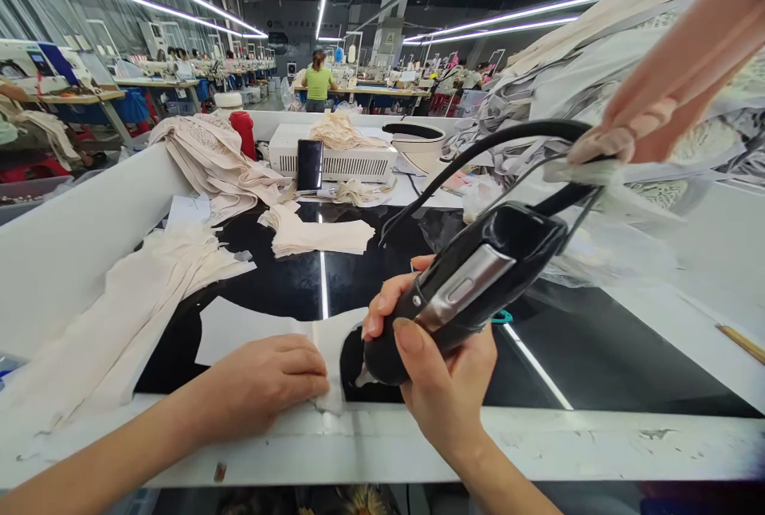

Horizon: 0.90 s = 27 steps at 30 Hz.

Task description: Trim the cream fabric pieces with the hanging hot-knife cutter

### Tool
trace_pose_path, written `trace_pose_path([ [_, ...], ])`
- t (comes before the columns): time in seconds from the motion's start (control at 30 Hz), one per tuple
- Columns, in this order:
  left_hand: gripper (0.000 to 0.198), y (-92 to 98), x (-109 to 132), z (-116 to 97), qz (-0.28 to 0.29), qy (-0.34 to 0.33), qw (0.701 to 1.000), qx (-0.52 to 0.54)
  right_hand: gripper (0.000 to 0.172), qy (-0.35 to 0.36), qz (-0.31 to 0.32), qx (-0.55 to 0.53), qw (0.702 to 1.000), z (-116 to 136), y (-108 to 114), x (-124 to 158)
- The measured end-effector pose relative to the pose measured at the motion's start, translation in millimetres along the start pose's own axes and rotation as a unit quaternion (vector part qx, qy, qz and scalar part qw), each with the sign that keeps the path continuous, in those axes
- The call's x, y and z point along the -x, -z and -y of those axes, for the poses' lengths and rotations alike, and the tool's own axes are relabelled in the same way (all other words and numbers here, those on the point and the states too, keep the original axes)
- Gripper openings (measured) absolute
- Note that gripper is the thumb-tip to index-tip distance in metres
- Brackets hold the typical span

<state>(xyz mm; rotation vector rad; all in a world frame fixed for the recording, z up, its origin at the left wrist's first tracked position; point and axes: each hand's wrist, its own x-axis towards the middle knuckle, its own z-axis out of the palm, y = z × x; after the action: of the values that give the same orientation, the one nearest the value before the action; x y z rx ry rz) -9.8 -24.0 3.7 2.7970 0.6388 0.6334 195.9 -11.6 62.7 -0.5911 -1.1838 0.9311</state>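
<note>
At left on the desk (pixel 538 445), loose cloth strips (pixel 119 312), perhaps dragged if brushed. Next, flat on the dark panel (pixel 603 355), a pale cloth (pixel 251 330), apt to shift if held only near its right end by the left hand (pixel 278 379), fingers (pixel 306 362) drawn together. Just beside that end, the tip (pixel 362 376) of a black tool (pixel 463 296) gripped in the right hand (pixel 449 387); could nick cloth or fingers if swung left. Farther right, up high, a looped cord (pixel 508 131), liable to tug if caught.

L hand (pixel 275 383) hides pt. of white piece (pixel 248 332); wall lettering (pixel 307 23) too sm. to read.
</note>
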Motion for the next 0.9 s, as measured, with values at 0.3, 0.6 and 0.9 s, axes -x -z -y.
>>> trace_pose_path([
  [0.3,0.043,10.4,-15,-3,-0.018,0.001,1.000,-0.025,0.029,0.051,-0.086,0.027,0.995,-13,24,-43],
  [0.6,0.032,-13.0,-57,13,-0.049,-0.032,0.989,-0.134,0.027,0.065,-0.061,0.027,0.996,-28,26,-44],
  [0.9,0.024,-20.0,-58,18,-0.037,-0.001,0.984,-0.177,0.028,0.064,-0.074,0.045,0.994,-28,24,-45],
])
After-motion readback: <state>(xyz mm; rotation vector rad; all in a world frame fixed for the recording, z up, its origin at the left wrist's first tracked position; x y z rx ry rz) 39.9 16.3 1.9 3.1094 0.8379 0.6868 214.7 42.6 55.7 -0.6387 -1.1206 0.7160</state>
